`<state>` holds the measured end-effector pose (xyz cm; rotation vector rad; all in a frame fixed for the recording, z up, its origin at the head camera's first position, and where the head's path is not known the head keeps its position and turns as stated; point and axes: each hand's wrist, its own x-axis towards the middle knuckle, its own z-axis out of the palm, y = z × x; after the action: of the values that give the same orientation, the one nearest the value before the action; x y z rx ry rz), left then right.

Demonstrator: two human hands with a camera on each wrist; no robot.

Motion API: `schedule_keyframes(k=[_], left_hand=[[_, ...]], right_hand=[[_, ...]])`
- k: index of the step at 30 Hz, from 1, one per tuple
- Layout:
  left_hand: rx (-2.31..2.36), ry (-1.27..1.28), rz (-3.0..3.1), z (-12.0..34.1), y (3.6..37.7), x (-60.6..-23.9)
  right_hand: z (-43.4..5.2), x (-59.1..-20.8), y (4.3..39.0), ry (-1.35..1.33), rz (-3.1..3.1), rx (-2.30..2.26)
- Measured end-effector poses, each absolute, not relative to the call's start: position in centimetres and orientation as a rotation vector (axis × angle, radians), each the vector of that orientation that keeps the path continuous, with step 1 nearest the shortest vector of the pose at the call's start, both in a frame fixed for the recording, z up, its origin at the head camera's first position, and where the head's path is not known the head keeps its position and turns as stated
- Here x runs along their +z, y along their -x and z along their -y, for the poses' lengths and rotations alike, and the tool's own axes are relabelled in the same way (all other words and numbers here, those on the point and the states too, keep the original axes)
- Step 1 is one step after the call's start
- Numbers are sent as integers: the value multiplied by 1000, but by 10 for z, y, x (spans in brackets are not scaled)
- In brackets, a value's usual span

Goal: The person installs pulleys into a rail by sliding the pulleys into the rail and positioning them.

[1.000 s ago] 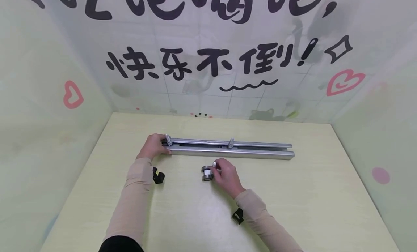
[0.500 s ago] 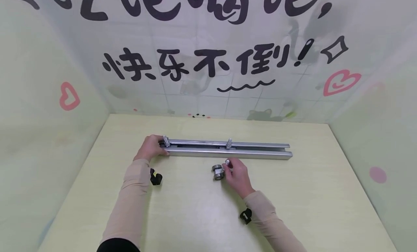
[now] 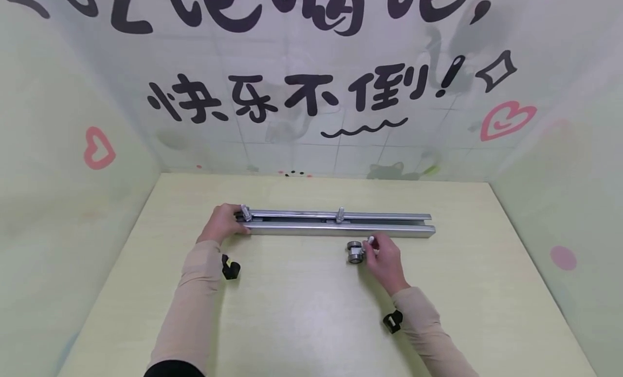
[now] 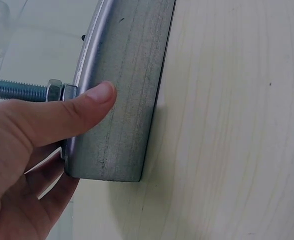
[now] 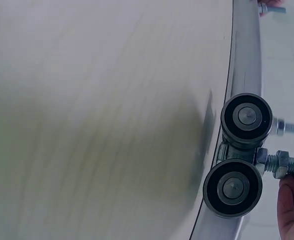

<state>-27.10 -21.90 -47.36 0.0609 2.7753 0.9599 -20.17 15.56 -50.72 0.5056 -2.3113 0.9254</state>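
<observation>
Lowest in the head view, two beige sleeves are reaching up from the bottom edge over the pale wooden table [image 3: 302, 323], each with a black strap at the wrist.

Right of centre, the right hand [image 3: 384, 260] is pinching the threaded bolt of a roller carriage [image 3: 355, 252] between curled fingertips. In the right wrist view the carriage's two black-rimmed wheels [image 5: 239, 150] are sitting one above the other in the right half of the frame, just beside the rail's near wall; whether they are touching it I cannot tell. Only the fingertips [image 5: 292, 210] are showing, at the lower right corner.

A second ago this hand and carriage were sitting near the middle of the picture, apart from the rail; they have been travelling rightward and upward in the frame, so the carriage is now lying close under the rail and nearer its right end. Judging from that, the carriage is being carried along the rail toward that open end.

Further up, the metal rail [image 3: 336, 224] is lying across the table's middle, two bolts standing up from its slot. At its left end the left hand [image 3: 221, 225] is gripping it, the thumb [image 4: 62, 112] pressing flat on the near wall, the other fingers wrapping round the end; this hand has not shifted.

Beyond, a tiled wall with black lettering and pink hearts is filling the upper frame.
</observation>
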Motion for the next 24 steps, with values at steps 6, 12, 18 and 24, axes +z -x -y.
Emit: schedule_keyframes(k=[6, 12, 18, 24], left_hand=[[945, -55, -2773, 217, 271, -472], [953, -96, -2799, 220, 270, -473], [931, -69, -2792, 221, 272, -473], [914, -53, -2781, 217, 274, -473]], right_hand=[[-181, -506, 204, -414, 2316, 905], [-201, -507, 205, -344, 2321, 886], [-218, -508, 205, -281, 2312, 870], [-239, -509, 207, -179, 2309, 871]])
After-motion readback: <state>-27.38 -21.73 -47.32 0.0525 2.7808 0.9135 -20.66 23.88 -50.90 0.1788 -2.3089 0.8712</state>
